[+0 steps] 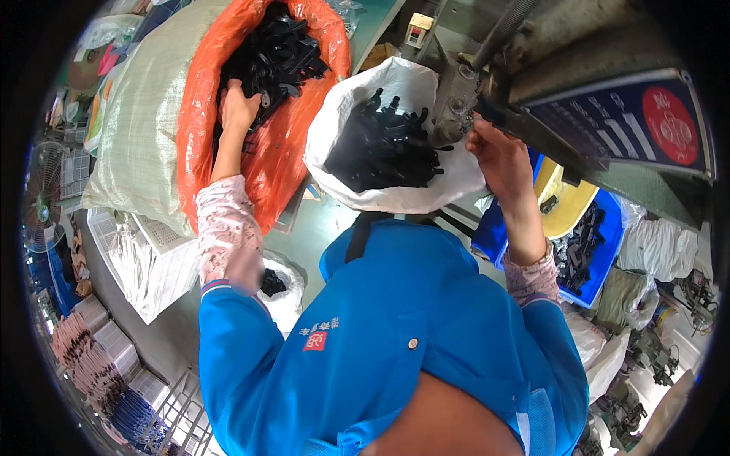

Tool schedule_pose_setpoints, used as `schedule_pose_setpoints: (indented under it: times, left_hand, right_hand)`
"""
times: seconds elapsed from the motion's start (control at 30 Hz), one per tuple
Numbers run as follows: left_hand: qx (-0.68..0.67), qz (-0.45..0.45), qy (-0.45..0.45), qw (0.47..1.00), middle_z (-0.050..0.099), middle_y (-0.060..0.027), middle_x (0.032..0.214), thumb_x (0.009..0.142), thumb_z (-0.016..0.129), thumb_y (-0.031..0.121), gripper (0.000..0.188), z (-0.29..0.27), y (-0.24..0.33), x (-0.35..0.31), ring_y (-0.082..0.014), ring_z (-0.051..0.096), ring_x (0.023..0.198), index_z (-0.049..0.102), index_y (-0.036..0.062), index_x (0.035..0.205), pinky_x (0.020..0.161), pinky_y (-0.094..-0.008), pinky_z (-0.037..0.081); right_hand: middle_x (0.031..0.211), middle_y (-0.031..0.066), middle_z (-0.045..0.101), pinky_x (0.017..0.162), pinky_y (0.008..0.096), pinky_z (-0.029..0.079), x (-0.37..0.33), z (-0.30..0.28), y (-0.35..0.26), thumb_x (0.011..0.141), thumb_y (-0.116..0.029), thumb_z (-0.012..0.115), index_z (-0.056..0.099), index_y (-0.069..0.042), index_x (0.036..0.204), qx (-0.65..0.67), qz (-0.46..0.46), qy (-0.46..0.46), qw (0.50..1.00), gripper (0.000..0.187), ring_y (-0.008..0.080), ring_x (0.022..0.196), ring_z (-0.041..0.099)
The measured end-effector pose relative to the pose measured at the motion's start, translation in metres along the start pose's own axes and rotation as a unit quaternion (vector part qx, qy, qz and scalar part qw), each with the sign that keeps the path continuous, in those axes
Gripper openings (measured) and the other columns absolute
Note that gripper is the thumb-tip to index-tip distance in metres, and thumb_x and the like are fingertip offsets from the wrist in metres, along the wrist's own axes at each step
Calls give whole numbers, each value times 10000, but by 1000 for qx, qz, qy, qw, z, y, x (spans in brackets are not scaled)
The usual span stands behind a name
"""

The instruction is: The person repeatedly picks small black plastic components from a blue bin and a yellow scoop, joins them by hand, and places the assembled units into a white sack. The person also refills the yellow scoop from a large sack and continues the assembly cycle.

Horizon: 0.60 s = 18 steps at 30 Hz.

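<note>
An orange plastic bag at the upper left is full of black plastic parts. My left hand is inside it, thumb and forefinger apart against the parts; its other fingers are partly hidden. In the middle, a white sack stands open, holding more long black plastic pieces. To its right, beside a machine's metal head, is my right hand. Its fingers are closed together near the dark machine part. What they hold, if anything, cannot be made out.
The machine's body, with a blue sign, juts in from the upper right. Below it stand a blue bin of black parts and a yellow tray. A pale woven sack and a white basket are on the left.
</note>
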<state>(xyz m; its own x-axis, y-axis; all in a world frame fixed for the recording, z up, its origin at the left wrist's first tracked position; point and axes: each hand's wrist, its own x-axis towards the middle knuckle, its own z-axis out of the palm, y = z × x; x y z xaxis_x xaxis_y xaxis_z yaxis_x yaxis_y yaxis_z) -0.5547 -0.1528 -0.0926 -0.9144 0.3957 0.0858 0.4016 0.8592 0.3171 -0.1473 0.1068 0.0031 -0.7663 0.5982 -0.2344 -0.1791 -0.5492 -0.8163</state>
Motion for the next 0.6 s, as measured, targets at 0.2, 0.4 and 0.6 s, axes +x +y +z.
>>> schedule_pose_setpoints:
  times: [0.2, 0.4, 0.6]
  left_hand:
    - [-153, 56, 4, 987, 642, -157, 1055, 793, 728, 135, 395, -19, -17, -45, -245, 661, 898, 641, 5, 1156, 784, -363, 521]
    - [-497, 25, -102, 862, 599, -125, 1178, 923, 535, -52, 344, -60, 38, -121, -195, 703, 788, 522, 21, 1258, 595, -249, 558]
    - [-584, 174, -291, 737, 517, -118, 1317, 775, 397, -161, 365, -70, 126, -194, -235, 636, 1069, 579, -16, 1057, 946, -310, 473]
  right_hand:
    - [855, 39, 648, 716, 270, 493, 4, -3, -8, 892, -78, 655, 653, 28, 1051, -41, 27, -10, 999, 191, 135, 776, 617]
    - [773, -4, 530, 625, 241, 406, 4, 9, -15, 890, -112, 641, 611, 21, 1149, -66, 70, -26, 995, 293, 101, 656, 474]
    - [717, -16, 422, 525, 245, 326, -20, -6, -13, 923, -165, 581, 551, -6, 1243, -12, 96, 39, 995, 359, 94, 590, 373]
